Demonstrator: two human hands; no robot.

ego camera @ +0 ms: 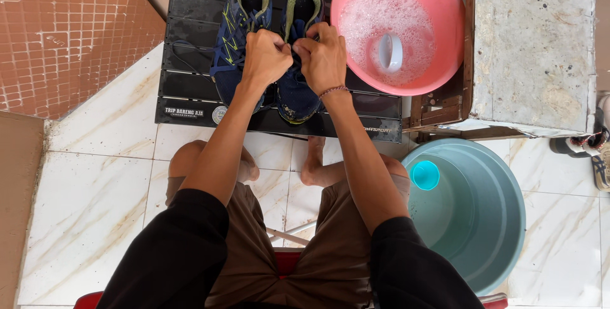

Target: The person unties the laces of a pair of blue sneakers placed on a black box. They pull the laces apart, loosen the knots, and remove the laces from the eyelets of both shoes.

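Both hands pinch the laces of the right shoe [297, 87] on the black desk [190, 87].
A hard tug by left hand [265, 57] or right hand [324, 58] could likely shove the shoe into the pink basin [438, 4], slopping suds.

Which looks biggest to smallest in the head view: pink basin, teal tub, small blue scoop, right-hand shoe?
1. Teal tub, partly cut off by the arm, and nearer the camera, so its lead over the basin is unsure.
2. Pink basin.
3. Right-hand shoe, worked by both hands.
4. Blue scoop, clearly smallest.
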